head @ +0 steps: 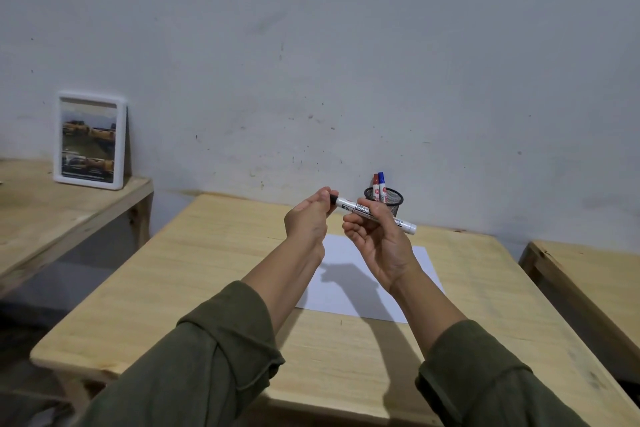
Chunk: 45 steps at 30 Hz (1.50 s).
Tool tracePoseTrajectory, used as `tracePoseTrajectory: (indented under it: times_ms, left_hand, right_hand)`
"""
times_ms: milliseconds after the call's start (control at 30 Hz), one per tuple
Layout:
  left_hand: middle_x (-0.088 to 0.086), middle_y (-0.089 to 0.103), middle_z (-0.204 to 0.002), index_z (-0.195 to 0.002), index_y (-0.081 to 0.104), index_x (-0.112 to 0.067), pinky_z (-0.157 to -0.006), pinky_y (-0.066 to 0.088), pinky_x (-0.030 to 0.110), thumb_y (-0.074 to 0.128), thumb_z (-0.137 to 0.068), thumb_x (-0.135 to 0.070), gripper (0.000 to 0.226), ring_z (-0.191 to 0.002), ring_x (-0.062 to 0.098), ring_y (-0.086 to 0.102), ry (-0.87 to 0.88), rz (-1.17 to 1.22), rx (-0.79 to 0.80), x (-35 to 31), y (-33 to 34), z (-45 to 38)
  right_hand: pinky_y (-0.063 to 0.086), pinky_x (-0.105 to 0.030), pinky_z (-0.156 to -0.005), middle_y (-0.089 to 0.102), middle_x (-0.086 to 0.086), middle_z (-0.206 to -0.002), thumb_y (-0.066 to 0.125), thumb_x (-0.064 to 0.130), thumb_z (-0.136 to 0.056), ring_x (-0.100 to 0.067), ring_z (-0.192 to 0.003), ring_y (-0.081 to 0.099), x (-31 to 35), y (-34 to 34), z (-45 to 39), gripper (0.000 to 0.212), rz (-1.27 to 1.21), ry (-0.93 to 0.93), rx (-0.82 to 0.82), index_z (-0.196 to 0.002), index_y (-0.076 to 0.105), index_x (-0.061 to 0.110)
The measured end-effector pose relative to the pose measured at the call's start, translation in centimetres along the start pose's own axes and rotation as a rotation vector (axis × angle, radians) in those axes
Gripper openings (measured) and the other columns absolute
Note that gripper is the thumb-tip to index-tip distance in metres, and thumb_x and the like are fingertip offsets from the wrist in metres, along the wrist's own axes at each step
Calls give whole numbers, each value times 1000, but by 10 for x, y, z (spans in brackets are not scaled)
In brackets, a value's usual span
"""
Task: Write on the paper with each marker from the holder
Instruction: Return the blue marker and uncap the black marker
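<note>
Both hands hold one marker (372, 213) in the air above the paper (349, 295). The right hand (375, 239) is the grip closed round the barrel; the left hand (310, 218) pinches the black cap end, at 9 o'clock from it. A hard tug may jerk the cap free and streak ink on fingers or the surface (207, 288). The holder (391, 200), at 12 o'clock from the paper, keeps a red marker (375, 184) and a blue marker (382, 184); an elbow swing could tip it.
</note>
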<state>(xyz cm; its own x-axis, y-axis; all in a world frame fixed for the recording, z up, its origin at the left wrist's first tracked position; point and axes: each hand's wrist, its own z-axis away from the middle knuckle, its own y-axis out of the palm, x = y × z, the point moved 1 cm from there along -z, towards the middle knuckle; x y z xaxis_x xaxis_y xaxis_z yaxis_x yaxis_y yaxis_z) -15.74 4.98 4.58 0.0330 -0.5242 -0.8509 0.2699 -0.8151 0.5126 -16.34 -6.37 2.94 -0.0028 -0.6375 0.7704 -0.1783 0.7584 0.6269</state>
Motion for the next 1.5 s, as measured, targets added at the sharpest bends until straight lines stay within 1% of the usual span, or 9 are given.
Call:
tracePoseTrajectory:
  times_ms: [233,367,500,733,967,1200,1300,1433,1500]
  left_hand:
    - [-13,67,-68,-68,64,-23,-80,36,23,56,-89,-16,23,-53,-8,64,-12,-52,-41,-4,-5,1]
    - [-15,67,-92,-89,64,-28,-84,36,24,52,-93,-24,13,-99,-1,57,11,-12,229,-3,-7,3]
    - [-19,66,-107,-104,63,-31,-92,39,26,44,-97,-20,23,-104,-5,55,23,75,356,1,-10,-1]
    - [-23,70,-70,-80,64,-27,-87,31,27,52,-93,-21,19,-94,-1,55,26,47,175,2,-13,-5]
    - [-21,67,-70,-74,65,-27,-75,32,25,57,-90,-28,18,-101,5,53,-13,19,18,5,-24,-13]
    - [-17,66,-69,-82,67,-20,-62,35,25,58,-89,-27,13,-73,-2,54,-55,71,-214,-9,-42,-32]
    - [-2,69,-105,-107,67,-12,-89,49,33,64,-85,-30,29,-93,5,62,-4,-146,-332,-18,-71,-41]
    - [0,66,-97,-91,66,-18,-42,44,10,69,-81,-26,13,-76,10,56,109,-545,-251,6,-98,-39]
    - [-2,68,-86,-79,68,-22,-53,54,13,72,-77,-23,5,-68,9,62,138,-638,-221,24,-111,-41]
  right_hand:
    - [56,-22,-63,65,-10,-63,46,15,-95,-15,-58,64,-8,2,-2,18,6,21,-1,-90,61,8]
    - [55,-20,-59,64,-8,-61,49,19,-93,-13,-55,63,-2,7,-4,20,-134,45,-36,-88,64,7]
    - [55,-20,-58,65,-7,-59,47,22,-94,-13,-55,64,0,12,-4,23,-174,71,-21,-88,64,8]
    - [56,-23,-60,65,-9,-61,48,18,-93,-14,-57,66,-9,15,-3,19,-156,77,4,-91,63,6]
    - [56,-23,-66,67,-10,-64,45,16,-96,-16,-61,66,-21,15,-4,18,-19,43,32,-91,60,8]
    - [56,-24,-66,68,-12,-66,44,14,-97,-19,-64,64,-28,6,-3,17,63,22,30,-92,59,8]
    - [56,-24,-65,67,-12,-66,45,14,-96,-19,-62,64,-24,-8,-2,17,76,49,-11,-91,60,8]
    - [57,-23,-65,68,-11,-66,48,16,-93,-17,-60,66,-30,-15,-4,15,126,120,-31,-93,61,9]
    - [58,-22,-66,70,-10,-68,46,17,-94,-16,-61,68,-37,-14,-5,18,146,152,-16,-97,62,10]
